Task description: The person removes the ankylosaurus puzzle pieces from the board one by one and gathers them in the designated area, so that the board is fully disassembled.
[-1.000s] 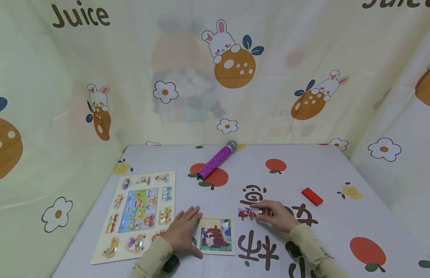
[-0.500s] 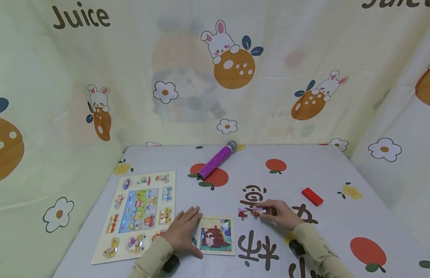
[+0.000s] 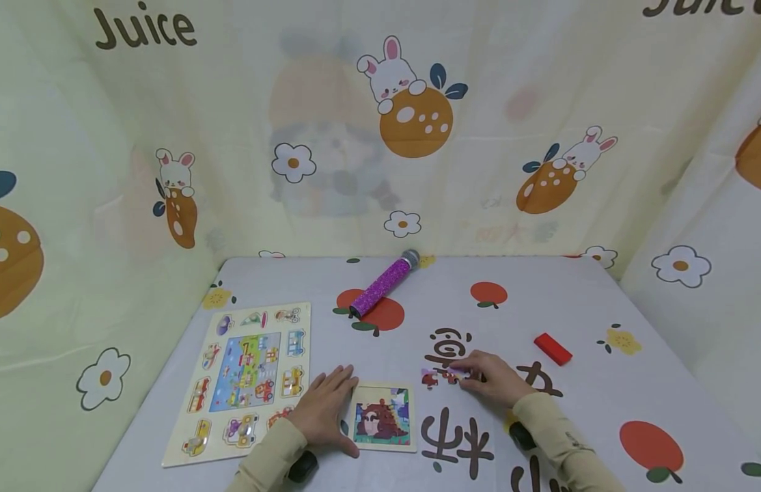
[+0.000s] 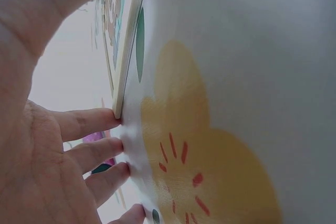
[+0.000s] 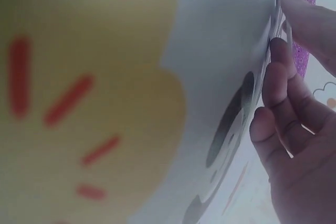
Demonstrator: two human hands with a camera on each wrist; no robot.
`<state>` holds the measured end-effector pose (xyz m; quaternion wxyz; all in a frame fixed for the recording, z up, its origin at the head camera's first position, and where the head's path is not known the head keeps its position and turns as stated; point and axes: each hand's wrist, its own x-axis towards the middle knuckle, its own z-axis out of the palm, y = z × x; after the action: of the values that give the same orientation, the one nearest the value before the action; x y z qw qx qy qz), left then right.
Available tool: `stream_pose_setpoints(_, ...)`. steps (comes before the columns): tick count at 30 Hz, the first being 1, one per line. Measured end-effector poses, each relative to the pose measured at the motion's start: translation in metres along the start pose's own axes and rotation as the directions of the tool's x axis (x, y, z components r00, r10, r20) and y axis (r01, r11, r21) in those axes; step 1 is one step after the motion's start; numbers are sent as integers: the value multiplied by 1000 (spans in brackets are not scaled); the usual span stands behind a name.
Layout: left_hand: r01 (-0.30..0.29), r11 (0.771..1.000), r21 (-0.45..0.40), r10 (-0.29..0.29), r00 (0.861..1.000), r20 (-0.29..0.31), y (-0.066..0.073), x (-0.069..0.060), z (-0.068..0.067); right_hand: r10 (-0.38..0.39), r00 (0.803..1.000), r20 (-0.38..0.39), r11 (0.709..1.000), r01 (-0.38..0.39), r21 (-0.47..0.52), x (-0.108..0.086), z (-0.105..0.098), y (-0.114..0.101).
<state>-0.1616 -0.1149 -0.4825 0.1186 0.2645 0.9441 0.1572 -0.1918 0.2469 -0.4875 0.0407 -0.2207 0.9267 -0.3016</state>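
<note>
A small square puzzle tray (image 3: 412, 417) holds a picture of a brown shaggy animal. My left hand (image 3: 324, 410) lies flat with spread fingers at its left side; in the left wrist view a fingertip touches the corner of the tray's wooden edge (image 4: 125, 66). Above and right of the tray, my right hand (image 3: 494, 379) pinches a purple and red jigsaw piece (image 3: 459, 373) between thumb and fingers, low over the cloth. Just left of it lies another jigsaw piece (image 3: 429, 378). Fingers cover part of the held piece.
A larger wooden puzzle board (image 3: 196, 355) with vehicle pieces lies at the left. A purple glittery microphone (image 3: 383, 285) rests at the back, and a red block (image 3: 552, 348) sits right of the right hand. Patterned curtains (image 3: 331, 102) surround the table.
My right hand has shifted slightly right with the pinched piece, leaving a gap so that the other piece shows apart at its left. The left hand stays still.
</note>
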Motion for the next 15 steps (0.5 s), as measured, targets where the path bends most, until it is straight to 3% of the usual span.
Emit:
stream_pose_setpoints(9,-2,1000,-4,2,1000,-6,1,-1,-2,58,998,-1,993,-57,-100,2,1,-4)
stream_pose_setpoints(15,-3,1000,-9,3,1000,-2,1,-1,-2,47,999,-20,991,-49,-123,4,1,-11)
